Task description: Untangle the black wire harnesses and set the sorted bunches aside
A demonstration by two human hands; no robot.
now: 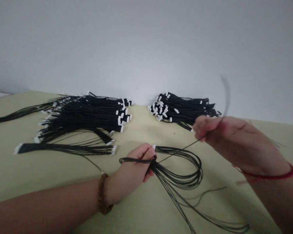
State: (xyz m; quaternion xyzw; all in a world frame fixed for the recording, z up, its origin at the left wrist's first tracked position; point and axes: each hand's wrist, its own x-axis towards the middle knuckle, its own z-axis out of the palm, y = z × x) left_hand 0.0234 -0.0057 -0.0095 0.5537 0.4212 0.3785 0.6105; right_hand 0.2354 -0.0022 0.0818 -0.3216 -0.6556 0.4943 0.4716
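Observation:
My left hand [136,162] is closed around a looped bundle of thin black wires [197,172]. A white connector [154,147] shows at its thumb. Loops of the bundle lie to the right of my fist, and loose ends trail toward the lower right. My right hand [224,136], raised on the right and slightly blurred, pinches a thin black strand [183,150]. That strand runs taut from the gathered point of the bundle up to my right fingers. Its free tail [227,97] curves upward above the hand, smeared by motion.
A large pile of black wire harnesses [88,113] with white connectors lies at the back left. A smaller pile [183,107] lies at the back right. One single harness [65,149] rests left of my left hand. Behind the pale yellow table [141,130] stands a white wall [136,48].

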